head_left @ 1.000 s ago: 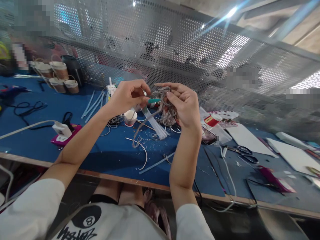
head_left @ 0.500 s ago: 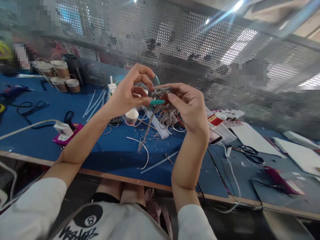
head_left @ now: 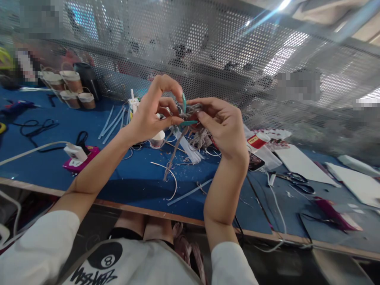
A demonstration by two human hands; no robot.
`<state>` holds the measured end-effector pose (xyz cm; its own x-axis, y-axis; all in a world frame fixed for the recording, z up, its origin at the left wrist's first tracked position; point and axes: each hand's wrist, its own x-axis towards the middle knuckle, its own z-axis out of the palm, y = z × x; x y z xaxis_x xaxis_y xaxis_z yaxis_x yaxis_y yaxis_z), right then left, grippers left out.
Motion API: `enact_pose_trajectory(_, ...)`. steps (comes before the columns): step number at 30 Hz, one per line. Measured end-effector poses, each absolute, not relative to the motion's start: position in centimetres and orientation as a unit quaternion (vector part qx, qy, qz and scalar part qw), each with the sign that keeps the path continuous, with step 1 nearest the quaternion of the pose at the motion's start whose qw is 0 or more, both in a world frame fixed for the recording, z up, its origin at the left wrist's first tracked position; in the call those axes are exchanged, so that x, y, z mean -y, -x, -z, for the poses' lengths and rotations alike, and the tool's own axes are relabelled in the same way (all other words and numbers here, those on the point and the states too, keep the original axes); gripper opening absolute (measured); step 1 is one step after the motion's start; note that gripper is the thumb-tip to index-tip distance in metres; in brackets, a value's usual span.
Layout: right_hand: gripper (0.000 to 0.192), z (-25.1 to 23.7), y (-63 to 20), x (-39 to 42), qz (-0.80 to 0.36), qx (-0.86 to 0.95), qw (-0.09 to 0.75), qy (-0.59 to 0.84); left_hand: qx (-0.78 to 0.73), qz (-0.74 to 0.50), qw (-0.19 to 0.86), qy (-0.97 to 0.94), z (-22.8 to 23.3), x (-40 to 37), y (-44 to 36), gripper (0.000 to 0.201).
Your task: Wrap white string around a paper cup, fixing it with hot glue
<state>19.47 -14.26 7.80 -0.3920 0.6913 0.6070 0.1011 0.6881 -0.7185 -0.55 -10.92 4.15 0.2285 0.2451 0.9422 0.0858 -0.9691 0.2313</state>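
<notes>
A: What does the left hand (head_left: 150, 114) hold?

B: Its thumb and forefinger, both with long teal nails, curve toward each other and pinch a strand at the top of a tangled bundle of grey-beige twine (head_left: 194, 122). The remaining fingers curl loosely beneath.

A: And the right hand (head_left: 224, 126)?

B: It faces the left hand, thumb above and fingers below, closed around the far side of the same bundle. The twine sits between the two sets of fingertips, raised above the blue table top (head_left: 130, 178).

A: Does any twine leave the grip?

B: One loose grey-beige tail (head_left: 173, 156) hangs from below the left thumb and its end touches the table.

A: What lies below the fingers?

B: A bundle of clear plastic strips (head_left: 187, 147) lies just under the held twine, with a small white paper cup (head_left: 157, 139) beneath the left palm. More pale strips (head_left: 111, 120) lie beyond the left wrist.

A: Further out?

B: Well left of the left forearm rests a white plug block on a magenta pad (head_left: 77, 155). Brown-banded paper cups (head_left: 73, 89) stand far left against the perforated metal screen (head_left: 208, 51). Right of the right wrist lie a red-and-white cup on its side (head_left: 255, 140) and black-handled scissors (head_left: 292, 180).
</notes>
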Motion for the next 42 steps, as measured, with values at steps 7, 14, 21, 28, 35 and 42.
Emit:
enact_pose_trajectory(7, 0.016, -8.0, -19.9, 14.3, -0.32, 0.776, 0.487, 0.242, -0.096, -0.602, 0.059, -0.791, -4.2, 11.3, 0.6, 0.04)
enact_pose_trajectory(14, 0.055, -8.6, -21.9, 14.7, -0.349, 0.845, 0.359, 0.189, -0.08, -0.608, 0.07, -0.787, -4.5, 11.6, 0.6, 0.038)
enact_pose_trajectory(21, 0.017, -8.3, -20.6, 15.0, -0.208, 0.821, 0.506, 0.166, -0.054, -0.604, 0.072, -0.792, -4.5, 11.5, 0.7, 0.038)
enact_pose_trajectory(28, 0.001, -8.2, -20.3, 15.5, -0.163, 0.832, 0.481, 0.224, -0.079, -0.598, 0.043, -0.797, -4.6, 11.9, 0.7, 0.04)
enact_pose_trajectory(35, 0.003, -8.4, -20.2, 15.8, -0.195, 0.833, 0.465, 0.23, -0.029, -0.614, 0.03, -0.788, -4.7, 11.9, 0.3, 0.038)
enact_pose_trajectory(42, 0.009, -8.3, -20.2, 15.5, -0.211, 0.831, 0.445, 0.259, -0.043, -0.622, -0.017, -0.782, -4.6, 12.2, 0.5, 0.034)
